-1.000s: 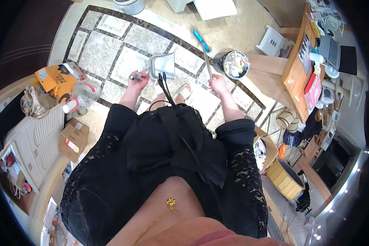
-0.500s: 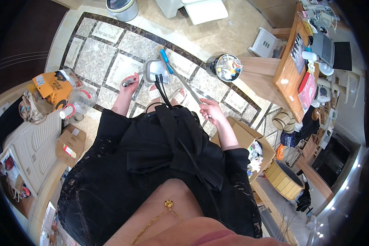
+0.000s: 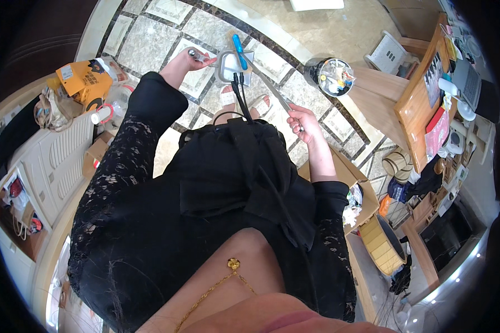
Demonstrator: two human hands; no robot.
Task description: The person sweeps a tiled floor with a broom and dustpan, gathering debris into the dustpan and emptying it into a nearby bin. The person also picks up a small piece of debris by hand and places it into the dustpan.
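Note:
My left hand [image 3: 188,61] is closed around the upright handle of a long-handled dustpan, whose end points up toward me. The grey dustpan [image 3: 221,67] sits low over the tiled floor, just right of that hand and ahead of my feet. In my right hand [image 3: 305,123] I grip the silver pole of a broom [image 3: 272,87]. The pole slants forward and left, down to a blue broom head [image 3: 239,51] with light bristles, which overlaps the dustpan's right side in view. What lies inside the dustpan is too small to make out.
A bin [image 3: 334,77] full of rubbish stands ahead on the right, beside a wooden desk [image 3: 401,114] with a laptop. An open cardboard box [image 3: 341,162] is close to my right arm. Orange packaging [image 3: 82,83] and a white slatted cabinet [image 3: 66,147] are on the left.
My left arm has reached farther forward, its hand still on the dustpan handle. The whole view has shifted, so the floor and furniture sit differently. My right hand keeps hold of the broom.

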